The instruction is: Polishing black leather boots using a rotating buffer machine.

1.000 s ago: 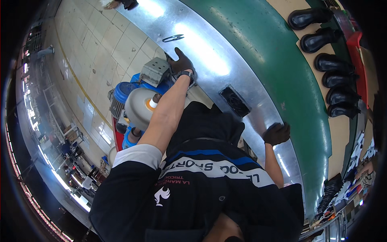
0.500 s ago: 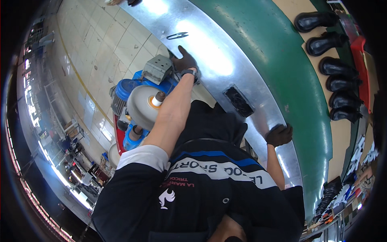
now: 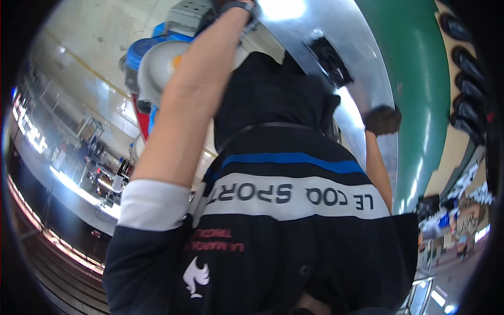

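My right hand (image 3: 383, 119), in a dark glove, is at the metal bench strip (image 3: 362, 52), beside its border with the green surface. Motion blur hides how its fingers are set, and no held object shows. The top edge of the picture cuts off most of my left hand; its wrist carries a dark band (image 3: 242, 7), near a grey metal box (image 3: 189, 16). On the metal strip between my hands lies a flat black rectangular thing (image 3: 328, 56) with a shiny face; I cannot tell what it is.
Under my left forearm stands a blue machine (image 3: 140, 51) with a large pale wheel (image 3: 153, 79). Beyond the green surface (image 3: 420, 79), several black shoes (image 3: 469, 60) stand in a row on tan board (image 3: 462, 144). Tiled floor (image 3: 84, 47) lies to the left.
The view has shifted, so the bench, machine and both hands sit higher in the picture. My left hand has mostly passed out at the top, and the snips on the bench have left view.
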Action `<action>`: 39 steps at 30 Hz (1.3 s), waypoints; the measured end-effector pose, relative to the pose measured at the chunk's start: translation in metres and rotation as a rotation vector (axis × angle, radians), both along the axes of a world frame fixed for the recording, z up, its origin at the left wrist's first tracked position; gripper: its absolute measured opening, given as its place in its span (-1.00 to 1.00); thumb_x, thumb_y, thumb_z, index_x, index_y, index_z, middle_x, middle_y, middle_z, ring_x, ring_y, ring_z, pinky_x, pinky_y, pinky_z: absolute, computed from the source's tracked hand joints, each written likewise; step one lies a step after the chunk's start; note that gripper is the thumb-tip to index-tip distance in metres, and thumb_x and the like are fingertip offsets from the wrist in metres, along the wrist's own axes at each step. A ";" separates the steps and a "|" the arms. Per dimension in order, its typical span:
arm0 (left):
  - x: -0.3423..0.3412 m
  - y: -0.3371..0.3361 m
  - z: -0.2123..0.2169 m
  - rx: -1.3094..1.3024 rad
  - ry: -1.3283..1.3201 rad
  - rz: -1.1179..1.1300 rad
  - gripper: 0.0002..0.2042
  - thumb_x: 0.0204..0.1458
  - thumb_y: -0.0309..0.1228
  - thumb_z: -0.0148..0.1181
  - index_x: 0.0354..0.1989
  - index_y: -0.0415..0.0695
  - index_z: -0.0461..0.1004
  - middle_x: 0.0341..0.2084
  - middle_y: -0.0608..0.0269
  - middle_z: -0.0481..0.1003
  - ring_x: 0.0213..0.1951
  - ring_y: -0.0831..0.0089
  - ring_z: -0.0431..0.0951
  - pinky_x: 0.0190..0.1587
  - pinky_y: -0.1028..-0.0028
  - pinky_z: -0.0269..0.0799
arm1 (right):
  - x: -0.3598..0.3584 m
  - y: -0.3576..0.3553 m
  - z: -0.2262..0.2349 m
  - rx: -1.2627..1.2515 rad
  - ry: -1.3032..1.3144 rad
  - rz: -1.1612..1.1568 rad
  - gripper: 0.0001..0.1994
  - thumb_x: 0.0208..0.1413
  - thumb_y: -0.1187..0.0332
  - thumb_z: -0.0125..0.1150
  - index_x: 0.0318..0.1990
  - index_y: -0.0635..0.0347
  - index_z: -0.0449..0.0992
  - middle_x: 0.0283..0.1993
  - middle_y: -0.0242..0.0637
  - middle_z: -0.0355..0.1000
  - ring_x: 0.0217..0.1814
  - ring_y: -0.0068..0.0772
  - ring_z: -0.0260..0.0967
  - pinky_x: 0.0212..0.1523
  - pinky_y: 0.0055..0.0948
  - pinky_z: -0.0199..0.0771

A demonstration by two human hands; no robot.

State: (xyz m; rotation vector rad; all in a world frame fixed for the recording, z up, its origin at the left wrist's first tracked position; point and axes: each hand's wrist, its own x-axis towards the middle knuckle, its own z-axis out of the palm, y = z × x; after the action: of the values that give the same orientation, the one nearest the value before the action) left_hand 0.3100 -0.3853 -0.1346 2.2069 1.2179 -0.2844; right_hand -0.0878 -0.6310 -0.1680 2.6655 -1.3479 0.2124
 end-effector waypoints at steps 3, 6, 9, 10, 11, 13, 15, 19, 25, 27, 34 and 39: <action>0.009 0.012 0.019 -0.045 -0.065 0.070 -0.18 -0.03 0.27 -0.29 0.05 -0.36 0.24 -0.02 -0.24 0.31 0.02 -0.06 0.32 0.10 0.19 0.15 | 0.008 0.008 0.007 0.136 -0.051 0.066 -0.61 0.11 0.09 -0.26 -0.14 0.15 0.40 -0.05 -0.04 0.28 0.01 0.01 0.18 -0.03 -0.03 0.10; 0.020 0.024 0.021 -0.591 0.185 0.346 -0.18 -0.03 0.26 -0.26 0.02 -0.40 0.26 -0.04 -0.23 0.33 0.01 -0.05 0.33 0.09 0.20 0.17 | 0.004 0.007 0.010 0.136 -0.062 0.058 -0.59 0.11 0.08 -0.28 -0.13 0.15 0.40 -0.01 0.00 0.24 0.05 0.02 0.14 0.01 -0.03 0.08; 0.000 0.014 -0.015 -0.057 -0.168 0.064 -0.17 -0.04 0.27 -0.25 0.02 -0.41 0.26 -0.04 -0.23 0.33 0.01 -0.03 0.34 0.08 0.21 0.18 | 0.007 0.009 0.014 0.145 -0.073 0.054 -0.59 0.11 0.07 -0.29 -0.13 0.15 0.40 -0.01 0.02 0.23 0.06 0.02 0.13 0.04 -0.03 0.06; -0.002 0.011 -0.013 -0.096 -0.175 0.087 -0.17 -0.04 0.27 -0.25 0.02 -0.41 0.26 -0.04 -0.23 0.33 0.01 -0.02 0.34 0.07 0.22 0.19 | 0.006 0.008 0.017 0.143 -0.070 0.047 -0.59 0.11 0.08 -0.28 -0.12 0.15 0.39 -0.01 0.02 0.24 0.06 0.02 0.14 0.05 -0.03 0.06; -0.004 0.008 -0.011 -0.135 -0.182 0.110 -0.16 -0.04 0.27 -0.25 0.03 -0.41 0.25 -0.04 -0.23 0.33 0.01 -0.02 0.34 0.07 0.22 0.20 | 0.004 0.008 0.016 0.138 -0.067 0.040 -0.59 0.11 0.08 -0.28 -0.12 0.15 0.39 -0.01 0.02 0.24 0.06 0.02 0.14 0.05 -0.03 0.06; 0.001 0.009 -0.005 -0.118 -0.191 0.099 -0.16 -0.05 0.27 -0.25 0.03 -0.41 0.25 -0.03 -0.23 0.32 0.01 -0.02 0.34 0.06 0.22 0.21 | 0.007 0.007 0.014 0.146 -0.088 0.047 -0.58 0.11 0.07 -0.28 -0.12 0.15 0.39 -0.01 0.03 0.25 0.07 0.02 0.14 0.06 -0.02 0.05; -0.002 0.007 -0.003 -0.122 -0.172 0.098 -0.14 -0.06 0.29 -0.28 0.04 -0.41 0.24 -0.02 -0.22 0.32 0.01 -0.02 0.35 0.05 0.22 0.23 | 0.007 0.006 0.013 0.147 -0.093 0.039 -0.58 0.11 0.07 -0.28 -0.12 0.16 0.39 -0.01 0.03 0.25 0.07 0.02 0.14 0.07 -0.02 0.05; -0.008 0.000 0.016 -0.125 -0.127 0.067 -0.13 -0.06 0.30 -0.32 0.04 -0.42 0.23 -0.02 -0.21 0.32 0.00 -0.02 0.35 0.04 0.22 0.24 | 0.006 0.010 0.011 0.160 -0.112 0.035 -0.56 0.11 0.04 -0.28 -0.12 0.17 0.39 -0.01 0.04 0.25 0.07 0.03 0.15 0.07 -0.02 0.05; 0.002 0.017 0.040 -0.451 0.120 0.151 -0.14 -0.05 0.29 -0.33 0.02 -0.41 0.25 -0.07 -0.18 0.36 -0.07 0.01 0.41 -0.02 0.21 0.30 | -0.004 0.004 0.012 0.137 -0.093 0.040 -0.54 0.12 0.02 -0.29 -0.12 0.18 0.39 -0.03 0.05 0.26 0.08 0.03 0.14 0.07 -0.02 0.05; 0.018 0.027 0.044 -0.719 0.288 0.234 -0.14 -0.05 0.29 -0.31 0.00 -0.41 0.28 -0.08 -0.19 0.37 -0.06 0.00 0.40 0.02 0.19 0.27 | 0.001 0.006 0.012 0.130 -0.103 0.029 -0.55 0.12 0.02 -0.29 -0.12 0.18 0.39 -0.03 0.04 0.27 0.07 0.03 0.15 0.07 -0.01 0.05; -0.013 0.027 -0.085 -0.003 -0.262 0.067 -0.24 -0.02 0.19 -0.22 0.03 -0.36 0.25 -0.02 -0.27 0.30 -0.01 -0.06 0.34 0.10 0.23 0.17 | 0.006 -0.013 0.031 0.190 -0.207 0.059 -0.53 0.08 0.05 -0.20 -0.16 0.31 0.42 -0.03 0.12 0.28 0.03 0.13 0.16 0.04 -0.02 0.10; -0.056 0.007 -0.084 0.229 -0.434 -0.136 -0.41 0.01 0.10 -0.09 -0.22 -0.30 0.47 -0.32 -0.22 0.47 -0.31 -0.05 0.49 -0.27 0.18 0.37 | -0.023 -0.009 -0.003 -0.068 -0.069 0.022 -0.60 0.08 0.15 -0.15 -0.16 0.34 0.42 -0.10 0.05 0.33 -0.07 0.07 0.24 -0.05 -0.08 0.20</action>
State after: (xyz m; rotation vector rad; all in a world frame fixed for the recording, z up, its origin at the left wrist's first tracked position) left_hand 0.2544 -0.3782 -0.2191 2.3831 0.8988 0.2845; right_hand -0.1104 -0.6397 -0.1707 2.6409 -1.3061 0.3498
